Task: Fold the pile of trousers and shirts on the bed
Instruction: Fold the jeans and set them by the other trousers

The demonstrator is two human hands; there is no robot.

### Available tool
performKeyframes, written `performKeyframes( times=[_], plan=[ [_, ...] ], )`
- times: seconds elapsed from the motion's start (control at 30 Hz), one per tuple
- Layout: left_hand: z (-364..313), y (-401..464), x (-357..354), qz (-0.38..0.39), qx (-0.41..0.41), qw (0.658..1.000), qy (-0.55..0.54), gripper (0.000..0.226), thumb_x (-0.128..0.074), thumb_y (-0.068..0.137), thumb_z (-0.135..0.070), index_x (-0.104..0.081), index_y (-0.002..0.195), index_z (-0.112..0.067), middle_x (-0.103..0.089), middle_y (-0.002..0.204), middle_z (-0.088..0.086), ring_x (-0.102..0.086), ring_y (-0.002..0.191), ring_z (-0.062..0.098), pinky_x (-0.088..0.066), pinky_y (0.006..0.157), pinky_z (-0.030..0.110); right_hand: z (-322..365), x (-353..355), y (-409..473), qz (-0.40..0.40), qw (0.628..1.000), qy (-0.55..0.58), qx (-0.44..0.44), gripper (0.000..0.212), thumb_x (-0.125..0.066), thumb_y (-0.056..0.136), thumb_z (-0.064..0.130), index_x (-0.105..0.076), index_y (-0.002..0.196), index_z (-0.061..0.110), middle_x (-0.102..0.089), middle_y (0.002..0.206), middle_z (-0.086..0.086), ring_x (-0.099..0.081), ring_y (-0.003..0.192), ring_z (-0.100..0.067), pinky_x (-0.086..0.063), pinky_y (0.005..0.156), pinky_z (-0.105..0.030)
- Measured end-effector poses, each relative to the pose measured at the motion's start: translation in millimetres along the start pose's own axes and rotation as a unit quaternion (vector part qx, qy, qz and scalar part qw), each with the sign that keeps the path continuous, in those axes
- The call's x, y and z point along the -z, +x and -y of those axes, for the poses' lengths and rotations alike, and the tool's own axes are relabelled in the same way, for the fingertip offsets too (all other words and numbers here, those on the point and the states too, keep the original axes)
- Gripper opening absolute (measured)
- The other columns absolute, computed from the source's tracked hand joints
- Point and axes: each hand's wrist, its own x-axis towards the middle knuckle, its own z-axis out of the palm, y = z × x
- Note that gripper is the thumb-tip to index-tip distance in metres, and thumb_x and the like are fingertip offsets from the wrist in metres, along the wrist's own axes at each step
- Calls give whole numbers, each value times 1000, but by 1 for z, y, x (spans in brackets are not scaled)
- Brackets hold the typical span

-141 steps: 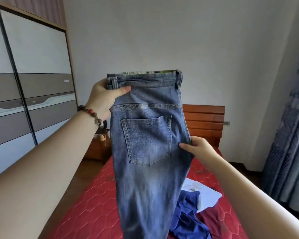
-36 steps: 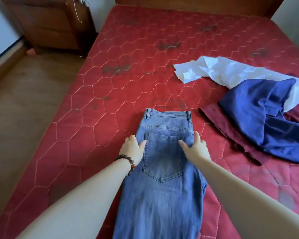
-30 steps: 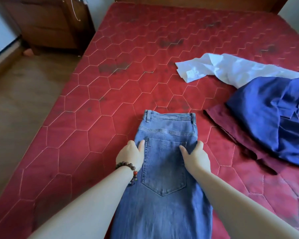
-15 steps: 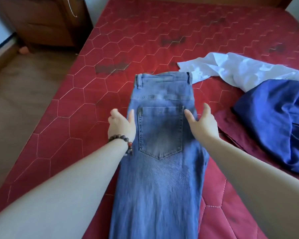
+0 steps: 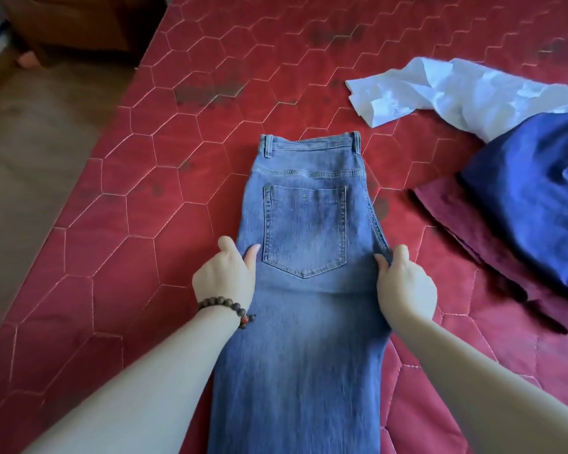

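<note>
Jeans [image 5: 305, 290] lie flat on the bed [image 5: 145, 208], left hand [image 5: 225, 278] and right hand [image 5: 405, 286] each with a grip pinching a side edge; open mattress on the left.

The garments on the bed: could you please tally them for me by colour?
Light blue: 1, the jeans, gripped at their sides by the left hand and right hand
White: 1, the white garment
Dark blue: 1, the dark blue garment
Maroon: 1, the maroon garment
Total: 4

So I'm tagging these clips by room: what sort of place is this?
Most likely a home bedroom: a bed with a red quilted mattress, a wooden bedside cabinet on the floor beside it, and jeans being laid out.
</note>
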Motion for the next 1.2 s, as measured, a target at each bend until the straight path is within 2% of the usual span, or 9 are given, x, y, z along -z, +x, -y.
performKeyframes(
  times=[0.2, 0.43, 0.53, 0.6, 0.7, 0.77, 0.83, 0.97, 1.2],
  plan=[
    [11, -39, 9, 14, -9, 1000, -21, 38, -41, 97, -49, -36, 86, -13, -30, 49, -6, -52, 50, 29, -16, 42, 28, -3, 10, -47, 14, 988, 145, -47, 38, -48, 95, 47, -40, 115, 16, -61, 114, -10, -60, 95, -37, -38, 71, -39],
    [33, -136, 20, 80, 7, 997, 0, 39, -46, 96, -48, -40, 97, -10, -37, 48, -6, -29, 36, 13, -14, 40, 24, -9, 13, -162, 97, 974, 192, -70, 71, -52, 92, 49, -14, 149, 30, -44, 144, -2, -56, 112, -35, -42, 82, -40],
    [40, -168, 27, 92, 13, 995, 29, 53, -57, 89, -45, -48, 122, -3, -61, 83, 7, -58, 66, 27, -36, 51, 31, -21, 12, -187, 91, 995, 26, -9, 68, -55, 93, 40, -22, 150, 24, -35, 144, -11, -48, 119, -35, -42, 88, -43],
    [43, -183, 28, 54, -65, 995, 60, 65, -61, 83, -36, -45, 136, -1, -56, 121, 18, -56, 110, 35, -45, 84, 45, -24, 8, -198, 44, 992, -64, 97, 66, -58, 90, 27, -32, 149, 18, -25, 154, -16, -29, 139, -35, -24, 111, -48],
    [42, -208, 21, 74, -240, 966, 59, 60, -45, 93, -27, -34, 148, -6, -31, 155, 13, -22, 146, 31, -15, 119, 48, -14, -5, -218, 64, 962, -38, 263, 59, -54, 89, 14, -39, 146, 9, -22, 158, -14, -14, 147, -31, -2, 118, -47],
    [44, -230, 14, 148, -276, 947, 77, 58, -15, 97, -22, -15, 153, -9, -10, 162, 7, -2, 150, 24, 7, 120, 40, -13, -18, -243, 130, 943, -37, 306, 55, -40, 98, 15, -25, 151, 10, -13, 161, -9, -2, 149, -23, 7, 119, -41],
    [56, -252, 12, 176, -260, 945, 88, 61, -3, 94, -23, -7, 154, -10, -3, 163, 6, 3, 149, 22, 7, 121, 40, -23, -26, -266, 145, 946, -33, 288, 54, -33, 102, 18, -17, 153, 12, -9, 161, -5, 4, 149, -19, 10, 119, -38],
    [82, -300, 13, 149, -258, 953, 60, 55, -28, 102, -31, -19, 153, -15, -13, 161, 6, -8, 149, 24, -13, 120, 47, -48, -24, -316, 124, 953, -40, 275, 54, -41, 100, 21, -27, 151, 11, -18, 159, -8, -6, 149, -21, -5, 121, -44],
    [120, -392, 26, 176, -269, 946, 48, 57, -27, 98, -36, -24, 152, -19, -17, 160, 6, -14, 148, 25, -19, 118, 52, -88, -18, -416, 143, 956, -73, 244, 55, -34, 97, 28, -30, 150, 14, -19, 159, -6, -8, 148, -23, -8, 119, -47]
  ],
)
